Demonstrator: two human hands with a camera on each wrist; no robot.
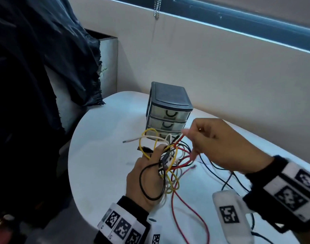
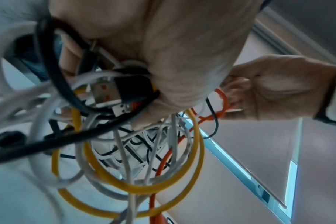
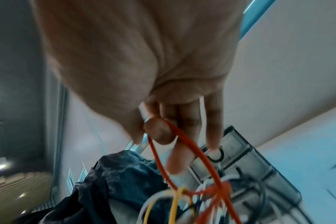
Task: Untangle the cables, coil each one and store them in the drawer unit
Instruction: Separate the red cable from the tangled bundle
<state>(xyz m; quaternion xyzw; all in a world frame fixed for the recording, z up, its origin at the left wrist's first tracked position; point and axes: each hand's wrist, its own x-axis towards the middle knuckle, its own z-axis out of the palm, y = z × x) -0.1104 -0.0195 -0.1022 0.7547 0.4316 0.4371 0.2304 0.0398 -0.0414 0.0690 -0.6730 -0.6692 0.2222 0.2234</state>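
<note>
A tangle of cables (image 1: 168, 159) in yellow, white, black and red hangs over the white table (image 1: 101, 155). My left hand (image 1: 150, 166) grips the middle of the tangle, and a black loop hangs over its back. In the left wrist view its fingers (image 2: 163, 75) curl round black USB plugs (image 2: 109, 91) and yellow loops (image 2: 144, 190). My right hand (image 1: 187, 138) pinches a loop of the red cable (image 1: 184, 159) between thumb and forefinger (image 3: 157, 131), lifted above the tangle. The small grey drawer unit (image 1: 168, 103) stands just behind, its three drawers closed.
Black cloth (image 1: 36, 67) hangs over the table's left side. A pale wall and window sill run behind the drawer unit. Red and black cable ends (image 1: 221, 173) trail across the table toward the near right. The table's curved edge lies to the left.
</note>
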